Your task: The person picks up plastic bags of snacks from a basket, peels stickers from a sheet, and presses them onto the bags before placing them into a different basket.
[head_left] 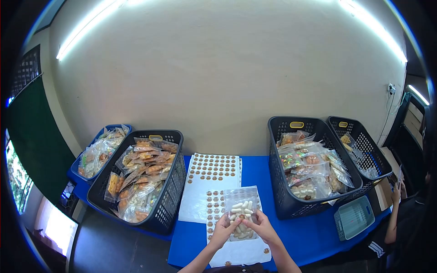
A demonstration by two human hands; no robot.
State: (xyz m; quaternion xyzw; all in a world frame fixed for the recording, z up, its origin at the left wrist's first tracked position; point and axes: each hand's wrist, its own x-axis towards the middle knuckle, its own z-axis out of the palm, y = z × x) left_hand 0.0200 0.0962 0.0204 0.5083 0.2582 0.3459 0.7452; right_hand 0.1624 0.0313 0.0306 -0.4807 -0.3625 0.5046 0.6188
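Note:
In front of me, a clear plastic pouch [240,196] full of white, capsule-shaped pieces is held between both hands. My left hand [224,231] grips its left side, and my right hand [263,227] grips the right. Both thumbs meet on a small round brown sticker [242,217] on the pouch's front. Under the pouch lies a white sticker sheet [214,252] with rows of similar round stickers, partly hidden by the pouch and my hands. Another sticker sheet [195,191] lies just behind, its upper part covered in sticker rows.
Black baskets of filled pouches stand left [167,200] and right [291,210] on the blue tabletop [255,170]. A blue basket [75,168] is far left. Another black basket [380,170] and a grey-green tray [354,232] are right, near a co-worker's arm [392,227].

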